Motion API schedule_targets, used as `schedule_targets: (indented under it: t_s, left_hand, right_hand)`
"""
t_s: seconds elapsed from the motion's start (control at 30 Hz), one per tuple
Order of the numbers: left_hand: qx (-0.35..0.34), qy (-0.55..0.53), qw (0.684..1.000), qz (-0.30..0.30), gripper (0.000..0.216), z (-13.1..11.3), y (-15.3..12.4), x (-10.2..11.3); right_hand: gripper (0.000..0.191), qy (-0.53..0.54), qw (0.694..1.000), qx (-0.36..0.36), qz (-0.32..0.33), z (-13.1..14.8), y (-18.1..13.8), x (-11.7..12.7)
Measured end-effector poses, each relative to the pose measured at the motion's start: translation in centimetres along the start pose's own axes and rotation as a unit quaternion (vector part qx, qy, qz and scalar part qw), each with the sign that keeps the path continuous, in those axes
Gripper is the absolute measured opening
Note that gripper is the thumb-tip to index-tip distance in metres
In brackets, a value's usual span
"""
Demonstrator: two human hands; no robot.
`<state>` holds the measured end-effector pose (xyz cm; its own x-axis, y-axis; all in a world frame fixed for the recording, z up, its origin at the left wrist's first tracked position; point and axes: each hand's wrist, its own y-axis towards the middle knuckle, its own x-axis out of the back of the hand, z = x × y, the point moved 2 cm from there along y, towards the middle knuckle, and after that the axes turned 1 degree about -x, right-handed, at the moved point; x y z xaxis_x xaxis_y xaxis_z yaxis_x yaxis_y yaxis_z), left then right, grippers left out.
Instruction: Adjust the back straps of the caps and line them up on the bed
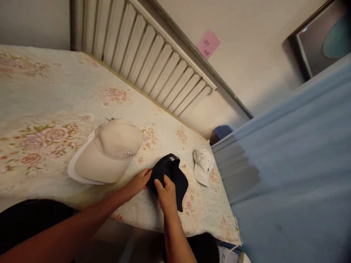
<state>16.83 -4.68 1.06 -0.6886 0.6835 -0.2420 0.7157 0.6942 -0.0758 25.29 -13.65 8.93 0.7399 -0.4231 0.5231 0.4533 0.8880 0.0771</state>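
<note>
Near the tabletop's (68, 87) front edge, a dark cap (175, 174) is being gripped by half-closed left hand (139, 181) and right hand (166, 193); a beige cap (116, 144) and white cap (203, 164) are being left untouched.

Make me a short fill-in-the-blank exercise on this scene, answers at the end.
1. Of the beige cap and the dark cap, the left hand and right hand hold the ____ one.
2. The paper note on the wall is ____.
3. The curtain is ____.

Missing words: dark; pink; blue.
</note>
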Motion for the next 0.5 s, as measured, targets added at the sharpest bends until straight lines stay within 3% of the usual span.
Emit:
schedule_targets:
  t_s: [0.17,0.33,0.5]
  left_hand:
    - [0.015,-0.001,1.0,-0.019,0.045,0.5,0.1,0.2]
    - [0.052,-0.036,0.998,-0.031,0.051,0.0,-0.2,0.1]
    - [0.072,-0.156,0.985,-0.001,0.057,0.3,-0.3,0.2]
  right_hand:
    - [0.025,0.03,0.999,-0.017,-0.032,-0.1,0.5,0.1]
    - [0.028,0.102,0.994,-0.044,-0.021,-0.8,0.5,0.7]
    - [0.029,0.183,0.982,-0.046,-0.029,0.0,0.5,2.0]
